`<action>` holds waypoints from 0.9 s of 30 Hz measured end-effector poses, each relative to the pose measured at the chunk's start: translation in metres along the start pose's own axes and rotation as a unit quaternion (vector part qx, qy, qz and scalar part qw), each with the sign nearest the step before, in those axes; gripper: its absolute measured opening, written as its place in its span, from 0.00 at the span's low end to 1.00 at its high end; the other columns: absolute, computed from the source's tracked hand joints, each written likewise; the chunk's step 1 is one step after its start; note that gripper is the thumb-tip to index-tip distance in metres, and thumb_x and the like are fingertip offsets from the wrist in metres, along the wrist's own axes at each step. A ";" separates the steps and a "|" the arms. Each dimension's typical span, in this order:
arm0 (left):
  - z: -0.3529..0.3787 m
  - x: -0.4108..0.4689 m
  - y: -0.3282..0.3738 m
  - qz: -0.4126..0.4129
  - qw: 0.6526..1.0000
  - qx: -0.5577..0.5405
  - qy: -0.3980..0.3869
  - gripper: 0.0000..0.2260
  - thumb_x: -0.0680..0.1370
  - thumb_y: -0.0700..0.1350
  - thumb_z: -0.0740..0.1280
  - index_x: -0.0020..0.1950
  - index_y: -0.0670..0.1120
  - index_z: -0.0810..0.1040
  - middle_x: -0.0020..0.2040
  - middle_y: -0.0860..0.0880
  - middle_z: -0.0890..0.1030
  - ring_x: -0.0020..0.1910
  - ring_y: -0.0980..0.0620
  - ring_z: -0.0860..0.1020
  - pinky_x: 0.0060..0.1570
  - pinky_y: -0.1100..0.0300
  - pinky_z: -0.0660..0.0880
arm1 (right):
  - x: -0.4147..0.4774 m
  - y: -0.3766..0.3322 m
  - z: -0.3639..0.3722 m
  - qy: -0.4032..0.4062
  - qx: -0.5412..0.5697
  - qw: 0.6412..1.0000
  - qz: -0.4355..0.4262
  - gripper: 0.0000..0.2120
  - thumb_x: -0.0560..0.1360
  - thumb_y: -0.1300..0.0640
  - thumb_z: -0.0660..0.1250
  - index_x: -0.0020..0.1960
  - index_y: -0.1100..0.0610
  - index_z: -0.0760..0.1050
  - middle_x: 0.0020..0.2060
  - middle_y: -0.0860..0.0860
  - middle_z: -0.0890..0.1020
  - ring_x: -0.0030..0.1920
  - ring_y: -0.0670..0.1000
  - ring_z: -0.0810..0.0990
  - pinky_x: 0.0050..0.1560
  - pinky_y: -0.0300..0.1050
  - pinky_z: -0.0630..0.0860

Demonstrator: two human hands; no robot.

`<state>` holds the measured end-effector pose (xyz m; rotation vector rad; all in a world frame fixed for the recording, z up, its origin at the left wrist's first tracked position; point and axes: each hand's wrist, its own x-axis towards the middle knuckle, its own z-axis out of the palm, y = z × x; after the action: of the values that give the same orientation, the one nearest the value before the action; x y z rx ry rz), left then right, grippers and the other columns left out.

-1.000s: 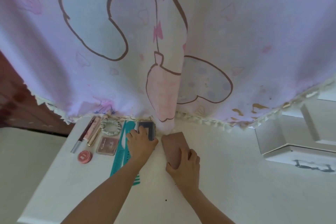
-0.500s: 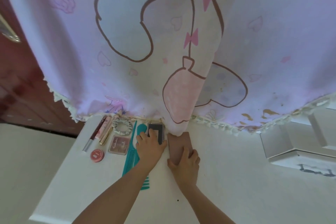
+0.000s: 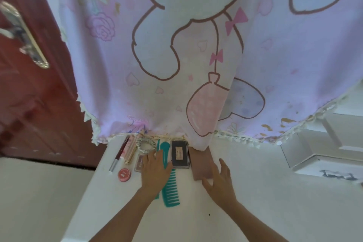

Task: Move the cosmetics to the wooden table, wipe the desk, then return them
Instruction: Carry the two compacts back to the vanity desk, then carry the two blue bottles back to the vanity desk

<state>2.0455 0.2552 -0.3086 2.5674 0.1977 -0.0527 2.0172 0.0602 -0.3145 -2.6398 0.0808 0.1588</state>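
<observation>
Teal comb (image 3: 171, 184) under the left hand (image 3: 155, 171): I'd curl round it and lift one piece at a time, staying clear of the fringe. Left fingers lie straight, gripping nothing; right hand (image 3: 221, 181) is splayed loose at the brown case (image 3: 200, 165). Cosmetics (image 3: 127, 149) line the white desk (image 3: 255, 202) under the curtain (image 3: 176, 65) hem.

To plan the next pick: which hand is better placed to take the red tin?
Left. The left hand lies over the comb, next to the red tin; the right hand is beyond the black case.
</observation>
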 end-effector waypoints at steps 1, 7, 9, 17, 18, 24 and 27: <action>-0.004 -0.001 -0.003 0.002 1.000 -0.004 0.006 0.20 0.78 0.49 0.59 0.68 0.45 0.63 0.67 0.44 0.66 0.65 0.45 0.62 0.65 0.54 0.60 | -0.003 -0.002 -0.002 0.009 -0.015 1.000 -0.015 0.31 0.76 0.51 0.62 0.74 0.54 0.51 0.73 0.59 0.50 0.73 0.58 0.50 0.70 0.48 0.56; -0.018 -0.008 -0.012 0.031 0.999 -0.001 0.022 0.20 0.77 0.49 0.60 0.68 0.44 0.65 0.68 0.43 0.66 0.66 0.44 0.63 0.63 0.50 0.64 | -0.014 -0.016 -0.009 0.061 -0.043 0.995 -0.073 0.32 0.71 0.56 0.67 0.72 0.60 0.59 0.69 0.66 0.60 0.70 0.65 0.59 0.65 0.56 0.63; -0.019 -0.014 -0.013 0.037 0.999 -0.001 0.028 0.19 0.77 0.48 0.60 0.67 0.44 0.65 0.67 0.43 0.67 0.65 0.43 0.63 0.62 0.50 0.64 | -0.021 -0.017 -0.010 0.075 -0.049 0.992 -0.092 0.32 0.70 0.57 0.69 0.70 0.62 0.62 0.67 0.67 0.65 0.67 0.67 0.63 0.63 0.58 0.66; -0.033 -0.068 -0.016 0.015 0.994 -0.013 0.111 0.16 0.75 0.46 0.66 0.61 0.41 0.72 0.62 0.41 0.73 0.62 0.41 0.68 0.58 0.50 0.67 | -0.042 -0.013 -0.011 0.072 -0.067 0.974 -0.205 0.33 0.71 0.50 0.65 0.67 0.47 0.47 0.69 0.61 0.65 0.68 0.63 0.63 0.66 0.57 0.65; -0.037 -0.079 -0.019 -0.008 0.993 0.001 0.119 0.18 0.75 0.47 0.65 0.63 0.42 0.71 0.64 0.42 0.72 0.63 0.41 0.67 0.59 0.49 0.67 | -0.044 -0.015 -0.011 0.071 -0.066 0.970 -0.224 0.33 0.70 0.50 0.64 0.67 0.48 0.48 0.68 0.61 0.65 0.68 0.63 0.62 0.65 0.56 0.65; -0.057 -0.168 -0.046 -0.155 0.969 0.019 0.191 0.21 0.76 0.48 0.64 0.67 0.43 0.68 0.67 0.44 0.69 0.66 0.42 0.63 0.61 0.48 0.66 | -0.076 -0.044 0.003 0.026 -0.147 0.916 -0.373 0.30 0.60 0.45 0.73 0.57 0.55 0.68 0.54 0.62 0.78 0.53 0.62 0.79 0.45 0.55 0.80; -0.069 -0.225 -0.066 -0.226 0.947 0.014 0.230 0.22 0.76 0.47 0.63 0.68 0.43 0.66 0.68 0.45 0.67 0.67 0.42 0.62 0.64 0.49 0.62 | -0.107 -0.070 0.015 0.010 -0.183 0.872 -0.454 0.29 0.57 0.43 0.74 0.55 0.54 0.74 0.52 0.60 0.80 0.50 0.59 0.82 0.43 0.51 0.80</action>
<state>1.8124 0.3183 -0.2676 2.4698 0.9624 0.3770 1.9161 0.1319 -0.2810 -2.7257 -1.2738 -0.1969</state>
